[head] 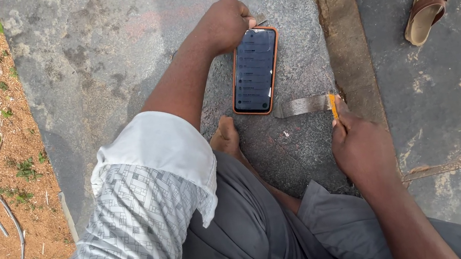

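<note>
Left hand [224,23]: clenched, far end of phone [255,70].
Right hand [360,147]: grasping pencil [334,106] at the right end of steel rule [302,106].
Rule axis: left-right, nearer right hand.

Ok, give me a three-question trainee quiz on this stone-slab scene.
1. True or false: the phone lies screen up on the stone slab.
2. What does the right hand hold against the metal strip? A) a pencil B) a hammer C) a brush
3. Which footwear lies at the top right?

Key:
1. True.
2. A: the yellow pencil.
3. A brown sandal.

The left hand rests closed beside the phone's top edge, pinching something small that cannot be made out.
</note>
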